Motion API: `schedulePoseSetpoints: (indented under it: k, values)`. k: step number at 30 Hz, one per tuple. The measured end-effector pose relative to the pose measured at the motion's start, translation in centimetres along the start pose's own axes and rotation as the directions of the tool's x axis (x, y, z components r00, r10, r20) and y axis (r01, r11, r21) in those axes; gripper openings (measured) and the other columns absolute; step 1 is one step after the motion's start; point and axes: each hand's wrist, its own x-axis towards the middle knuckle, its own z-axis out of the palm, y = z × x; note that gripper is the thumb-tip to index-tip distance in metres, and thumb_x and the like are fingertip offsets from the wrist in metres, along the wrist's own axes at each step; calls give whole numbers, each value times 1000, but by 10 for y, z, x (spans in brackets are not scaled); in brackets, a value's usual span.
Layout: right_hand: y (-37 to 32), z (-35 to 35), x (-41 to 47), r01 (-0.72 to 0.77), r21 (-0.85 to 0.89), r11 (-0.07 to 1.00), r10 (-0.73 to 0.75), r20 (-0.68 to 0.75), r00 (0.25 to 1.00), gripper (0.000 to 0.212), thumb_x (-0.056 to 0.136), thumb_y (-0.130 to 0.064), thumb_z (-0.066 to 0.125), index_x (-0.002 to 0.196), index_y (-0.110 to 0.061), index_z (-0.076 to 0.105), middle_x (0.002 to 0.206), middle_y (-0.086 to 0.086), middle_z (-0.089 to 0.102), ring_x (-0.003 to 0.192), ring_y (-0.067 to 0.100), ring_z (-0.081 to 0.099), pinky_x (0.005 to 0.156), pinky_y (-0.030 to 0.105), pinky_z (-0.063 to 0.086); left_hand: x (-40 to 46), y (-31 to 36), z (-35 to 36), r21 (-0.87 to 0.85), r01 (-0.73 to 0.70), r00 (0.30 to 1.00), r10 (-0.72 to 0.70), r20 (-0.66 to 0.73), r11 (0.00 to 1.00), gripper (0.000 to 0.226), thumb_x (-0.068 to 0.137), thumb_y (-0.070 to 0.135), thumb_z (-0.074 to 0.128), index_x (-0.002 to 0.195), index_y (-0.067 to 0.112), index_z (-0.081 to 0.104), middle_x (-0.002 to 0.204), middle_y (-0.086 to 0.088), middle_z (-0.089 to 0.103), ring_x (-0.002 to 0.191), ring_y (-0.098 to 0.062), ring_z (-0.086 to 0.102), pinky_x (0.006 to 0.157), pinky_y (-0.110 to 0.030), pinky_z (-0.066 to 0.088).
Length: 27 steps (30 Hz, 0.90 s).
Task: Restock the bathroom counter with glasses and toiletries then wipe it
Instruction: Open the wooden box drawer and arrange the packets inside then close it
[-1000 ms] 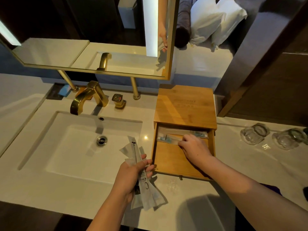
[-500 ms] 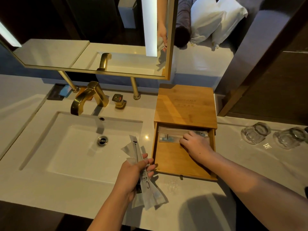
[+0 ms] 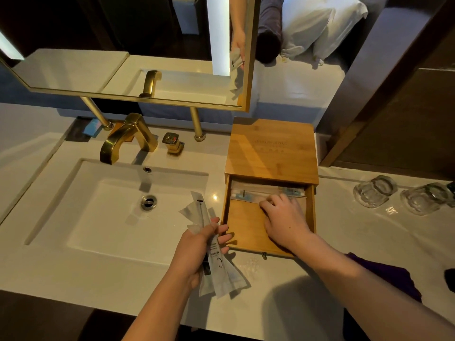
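**Toiletry packets going into the bamboo drawer**

The bamboo box (image 3: 272, 150) stands on the white counter (image 3: 73, 274), just right of the sink basin (image 3: 103, 215). Its flat lid is smooth, honey-coloured wood with faint lettering. Below the lid its shallow drawer (image 3: 246, 230) is pulled out toward the person; a small round knob shows on the front edge. Inside, at the back of the drawer, lie clear wrapped packets (image 3: 258, 191), long and flat, one with a blue-green printed end. The front of the drawer floor is bare wood.

The right hand (image 3: 286, 223) is inside the drawer, palm down, fingers curled with the tips pressing on the front edge of the wrapped packets; whether anything is pinched under them cannot be told. The left hand (image 3: 197, 252) hovers just left of the drawer, over the counter by the basin's corner, fingers closed around a bunch of white sachets (image 3: 216, 267), matte and crinkled, fanning out above and below the fist; one carries a thin dark stick shape.

Well right of the box, two faceted clear glasses (image 3: 375, 191) sit mouth-down on the counter. A purple cloth (image 3: 394, 279) lies near the counter's front edge, right of the drawer. Left of the box, behind the basin, stands a squared brass faucet (image 3: 125, 137).
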Motion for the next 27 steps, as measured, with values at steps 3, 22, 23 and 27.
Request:
schedulePoseSetpoints:
  k: [3,22,23,27]
  values:
    - [-38,-17,-29,-230,505,832,228,67,971,18,94,-37,60,111,-40,63,107,-21,59,96,-3,57,80,23,54,-4,-1,13,-47,40,998,-37,54,998,28,97,22,65,123,12,70,114,-14,78,100,-27,77,82,-47,62]
    - [-30,-57,-41,-556,748,363,279,482,831,10,93,-30,67,100,-30,75,93,-5,76,87,10,73,82,39,61,-12,-6,34,37,97,975,-103,197,995,24,102,7,53,114,3,73,111,-24,77,99,-36,76,82,-43,65]
    - [-22,-56,-36,-545,727,417,273,472,838,13,95,-30,65,103,-29,75,94,-5,75,89,9,71,81,36,60,-12,-6,32,20,113,978,-114,174,993,24,102,6,53,120,1,68,113,-25,76,103,-39,75,84,-45,64]
    - [3,-42,-5,-518,559,647,286,452,845,24,99,-30,58,119,-29,70,101,-15,64,96,5,58,79,26,48,-14,-4,23,-32,128,987,-124,103,991,25,101,4,54,124,-2,63,113,-26,76,104,-42,74,82,-45,65]
